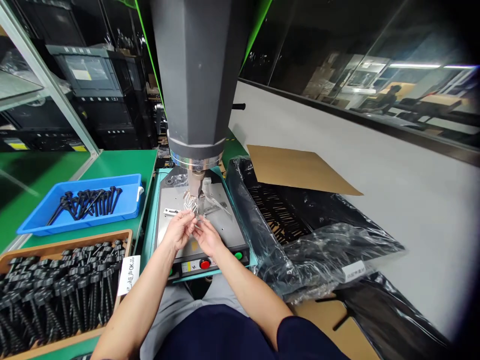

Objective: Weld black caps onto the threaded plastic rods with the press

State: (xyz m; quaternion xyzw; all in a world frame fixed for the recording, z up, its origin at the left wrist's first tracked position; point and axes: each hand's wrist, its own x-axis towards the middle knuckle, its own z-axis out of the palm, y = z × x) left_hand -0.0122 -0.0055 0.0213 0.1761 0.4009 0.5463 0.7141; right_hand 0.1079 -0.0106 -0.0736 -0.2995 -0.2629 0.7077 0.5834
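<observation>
In the head view, we have both hands over the near part of the metal base plate (pixel 225 235), fingertips meeting under the machine's welding horn (pixel 195 182). The left hand (pixel 180 231) has its fingers curled and the thumb drawn in close; the right hand (pixel 207 238) is looser, fingers part extended toward the left's tips. Anything between them is too small for us to make out, so we cannot tell whether either grip is closed on something. Just beyond the fingertips, on the plate, are white looped strands (pixel 190 202). We judge that the fingertip posture suits fine handling in the tight space under the horn.

Left of the plate, the blue tray (pixel 28 226) of black long-stemmed parts and, nearer us, the brown crate (pixel 129 237) of black threaded parts probably sit there for easy reach. Right of the plate, clear film (pixel 315 260) drapes around slim black pieces (pixel 281 212), with a cardboard sheet (pixel 300 167) overhanging their far side. Above the plate, the bulky grey machine head (pixel 198 75) blocks our view behind it.
</observation>
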